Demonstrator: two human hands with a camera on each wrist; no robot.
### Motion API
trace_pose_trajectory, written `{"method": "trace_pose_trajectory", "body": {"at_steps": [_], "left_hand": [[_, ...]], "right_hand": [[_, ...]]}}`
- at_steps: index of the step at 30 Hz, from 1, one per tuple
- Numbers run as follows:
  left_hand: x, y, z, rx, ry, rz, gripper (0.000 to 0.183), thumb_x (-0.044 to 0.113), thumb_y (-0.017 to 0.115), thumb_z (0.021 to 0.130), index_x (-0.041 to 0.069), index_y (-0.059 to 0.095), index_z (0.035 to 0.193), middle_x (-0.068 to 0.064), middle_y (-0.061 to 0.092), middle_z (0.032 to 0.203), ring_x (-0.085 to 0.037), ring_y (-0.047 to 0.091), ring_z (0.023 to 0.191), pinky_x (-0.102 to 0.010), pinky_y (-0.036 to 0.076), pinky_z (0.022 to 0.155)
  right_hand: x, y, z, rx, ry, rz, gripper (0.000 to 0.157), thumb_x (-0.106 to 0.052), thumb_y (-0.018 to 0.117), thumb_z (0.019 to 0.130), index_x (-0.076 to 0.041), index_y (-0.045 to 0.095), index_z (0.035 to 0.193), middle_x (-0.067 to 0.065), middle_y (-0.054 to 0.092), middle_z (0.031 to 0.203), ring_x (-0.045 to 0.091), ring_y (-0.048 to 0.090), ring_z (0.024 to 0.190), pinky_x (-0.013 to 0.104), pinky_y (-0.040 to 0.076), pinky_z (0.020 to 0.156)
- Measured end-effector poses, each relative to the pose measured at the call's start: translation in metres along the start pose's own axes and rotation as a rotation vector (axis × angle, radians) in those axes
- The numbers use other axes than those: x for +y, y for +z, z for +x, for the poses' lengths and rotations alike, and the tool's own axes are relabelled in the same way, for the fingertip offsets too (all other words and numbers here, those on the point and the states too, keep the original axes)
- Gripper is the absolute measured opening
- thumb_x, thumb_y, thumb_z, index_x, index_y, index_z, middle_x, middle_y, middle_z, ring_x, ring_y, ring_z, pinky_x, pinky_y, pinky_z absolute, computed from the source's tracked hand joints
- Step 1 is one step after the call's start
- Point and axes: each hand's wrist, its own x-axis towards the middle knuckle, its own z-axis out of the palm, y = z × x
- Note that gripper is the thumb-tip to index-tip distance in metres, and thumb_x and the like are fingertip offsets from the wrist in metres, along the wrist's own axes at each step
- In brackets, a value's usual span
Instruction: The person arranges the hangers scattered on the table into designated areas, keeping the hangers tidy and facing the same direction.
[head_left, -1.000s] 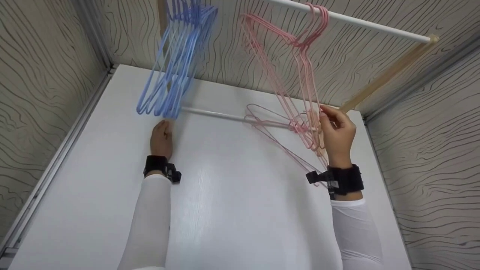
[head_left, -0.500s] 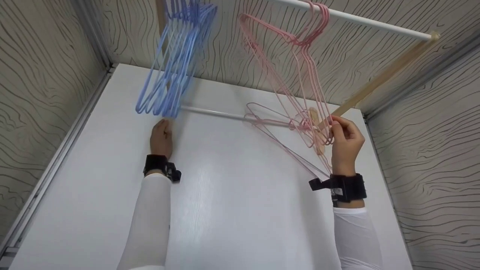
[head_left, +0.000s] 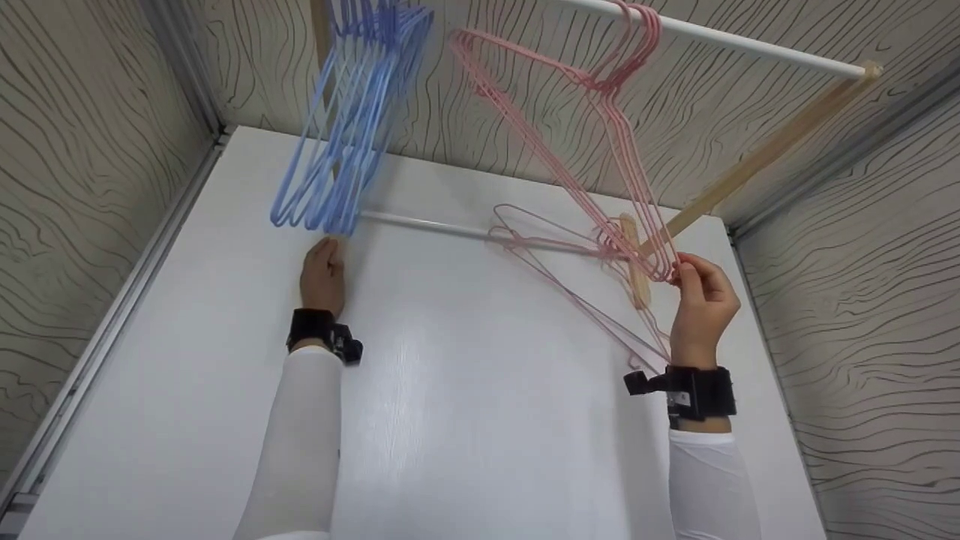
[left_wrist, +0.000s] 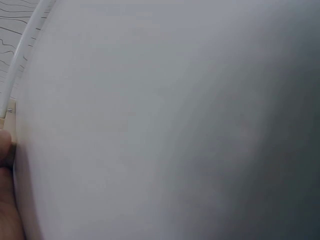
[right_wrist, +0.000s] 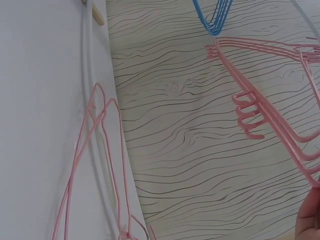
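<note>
My right hand (head_left: 705, 311) pinches the lower corner of several pink clothes hangers (head_left: 622, 142). They hang by their hooks from the white upper rod (head_left: 750, 49). The right wrist view has these hangers (right_wrist: 280, 120) at its right edge, with fingertips (right_wrist: 310, 215) at their corner. On the left, my left hand (head_left: 324, 281) grips the rack's wooden foot, mostly hidden by the hand, just under a bunch of blue clothes hangers (head_left: 352, 142). In the left wrist view a bit of wood (left_wrist: 10, 112) shows by the thumb (left_wrist: 4, 145).
More pink hangers (head_left: 551, 277) lie on the white tabletop (head_left: 465, 420), across the lower rod (head_left: 435, 225). The right wooden foot (head_left: 636, 266) stands beside them, joined to a wooden upright (head_left: 772, 150). Patterned panels (head_left: 885, 300) enclose the table.
My right hand has moved right and toward me, drawing the pink hangers' lower corners together and swinging their far corners left. My left hand has stayed in place.
</note>
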Motion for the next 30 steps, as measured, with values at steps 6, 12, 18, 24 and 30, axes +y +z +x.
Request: {"method": "trace_pose_trajectory", "body": {"at_steps": [6, 12, 18, 24, 30], "left_hand": [[0.000, 0.001, 0.000, 0.008, -0.009, -0.009, 0.044, 0.002, 0.044, 0.106, -0.006, 0.044, 0.149, -0.022, 0.034, 0.159, -0.035, 0.029, 0.149, -0.042, 0.028, 0.121], [0.000, 0.001, 0.001, 0.004, -0.022, -0.009, 0.044, 0.002, 0.044, 0.106, -0.005, 0.043, 0.150, -0.022, 0.034, 0.159, -0.035, 0.029, 0.149, -0.042, 0.028, 0.121], [0.004, -0.001, -0.001, -0.009, -0.030, 0.019, 0.045, 0.002, 0.042, 0.106, -0.005, 0.041, 0.151, -0.022, 0.032, 0.160, -0.036, 0.026, 0.150, -0.042, 0.024, 0.123], [0.007, -0.002, -0.003, -0.019, -0.025, 0.013, 0.046, 0.001, 0.042, 0.106, -0.006, 0.039, 0.151, -0.023, 0.030, 0.160, -0.036, 0.026, 0.150, -0.043, 0.024, 0.123], [0.007, 0.000, -0.003, -0.006, -0.023, 0.015, 0.045, 0.001, 0.043, 0.106, -0.006, 0.041, 0.150, -0.023, 0.032, 0.160, -0.036, 0.027, 0.150, -0.043, 0.022, 0.123]], "right_hand": [[0.009, -0.014, -0.004, 0.034, 0.017, -0.065, 0.021, 0.000, 0.068, 0.095, 0.018, 0.068, 0.106, 0.013, 0.068, 0.089, 0.021, 0.062, 0.081, 0.025, 0.054, 0.074], [0.022, -0.032, -0.008, 0.024, 0.073, -0.272, 0.019, 0.000, 0.063, 0.098, 0.015, 0.069, 0.108, 0.011, 0.070, 0.094, 0.016, 0.063, 0.083, 0.024, 0.054, 0.077], [0.043, -0.049, -0.011, -0.051, 0.132, -0.542, 0.020, -0.001, 0.060, 0.099, 0.010, 0.070, 0.112, 0.018, 0.068, 0.107, 0.007, 0.062, 0.089, 0.017, 0.052, 0.080], [0.065, -0.061, -0.013, -0.128, 0.192, -0.717, 0.027, -0.006, 0.059, 0.100, 0.004, 0.065, 0.125, 0.017, 0.064, 0.119, 0.009, 0.059, 0.103, 0.021, 0.048, 0.093], [0.081, -0.068, -0.012, -0.274, 0.242, -0.807, 0.042, -0.004, 0.062, 0.098, 0.006, 0.053, 0.138, 0.027, 0.052, 0.135, 0.040, 0.053, 0.122, 0.046, 0.043, 0.108]]}}
